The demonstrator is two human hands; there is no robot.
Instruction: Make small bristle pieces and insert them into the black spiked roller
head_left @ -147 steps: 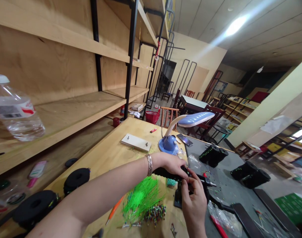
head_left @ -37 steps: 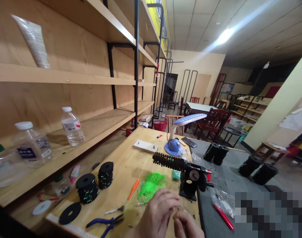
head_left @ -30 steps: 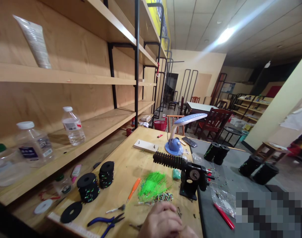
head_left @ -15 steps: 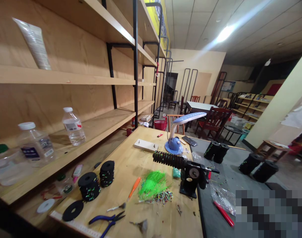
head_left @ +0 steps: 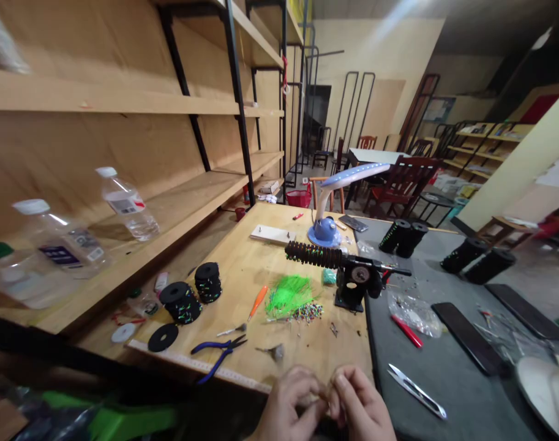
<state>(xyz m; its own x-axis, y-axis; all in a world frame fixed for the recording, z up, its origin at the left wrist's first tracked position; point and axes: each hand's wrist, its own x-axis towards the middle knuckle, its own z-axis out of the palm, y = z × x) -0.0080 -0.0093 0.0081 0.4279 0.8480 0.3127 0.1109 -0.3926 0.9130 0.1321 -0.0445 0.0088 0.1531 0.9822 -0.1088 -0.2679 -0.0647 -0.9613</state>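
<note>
Worktop [head_left: 237, 263] carries a black dial-faced device [head_left: 352, 285] near its right side. Left hand [head_left: 295, 398] and right hand [head_left: 362, 401] meet at the near edge, fingers curled and tips together; full closure and any held item cannot be determined. Green strands [head_left: 288, 294] lie beyond the hands, blue-handled pliers [head_left: 219, 352] to their left, and multicoloured beads [head_left: 307, 312] beside the strands.

Craft workshop, pliers [head_left: 227, 346], desk lamp [head_left: 325, 232], beads [head_left: 308, 312], wooden shelving [head_left: 123, 101]
</note>
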